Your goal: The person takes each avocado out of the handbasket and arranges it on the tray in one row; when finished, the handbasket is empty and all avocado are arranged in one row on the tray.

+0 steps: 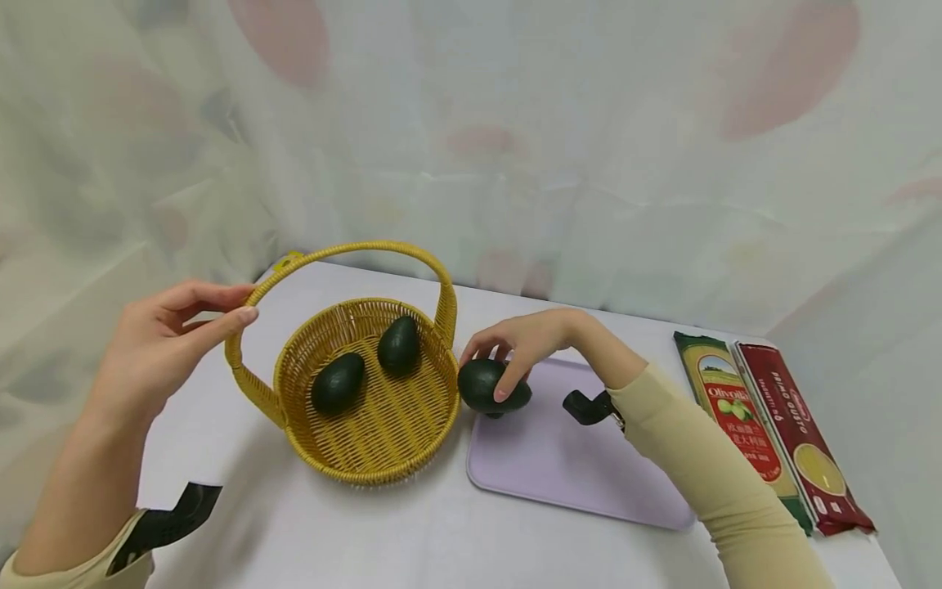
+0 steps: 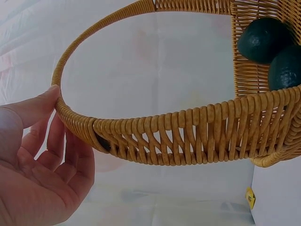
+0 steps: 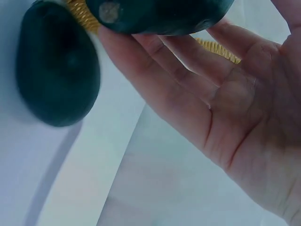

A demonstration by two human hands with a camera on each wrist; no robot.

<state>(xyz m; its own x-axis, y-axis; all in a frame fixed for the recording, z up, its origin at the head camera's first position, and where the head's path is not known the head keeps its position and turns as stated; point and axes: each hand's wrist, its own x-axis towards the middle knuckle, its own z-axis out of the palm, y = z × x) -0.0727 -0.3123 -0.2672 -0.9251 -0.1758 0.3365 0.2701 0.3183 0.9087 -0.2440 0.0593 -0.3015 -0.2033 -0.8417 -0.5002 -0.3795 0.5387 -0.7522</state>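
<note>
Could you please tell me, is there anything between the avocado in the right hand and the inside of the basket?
Yes, the right rim of the basket. The avocado held by the right hand is beside it, and the foot of the handle rises just farther back. Nothing else visible stands between.

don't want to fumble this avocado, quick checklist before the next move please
1. Left hand holding the basket handle: ok, pinched.
2. Right hand gripping the held avocado: ok.
3. Bare space in the basket: ok, beside two avocados.
4. Held avocado clear of the basket: cannot tell, their edges meet in the head view.
5. Tray free of avocados: not ok, another avocado lies there.
</note>
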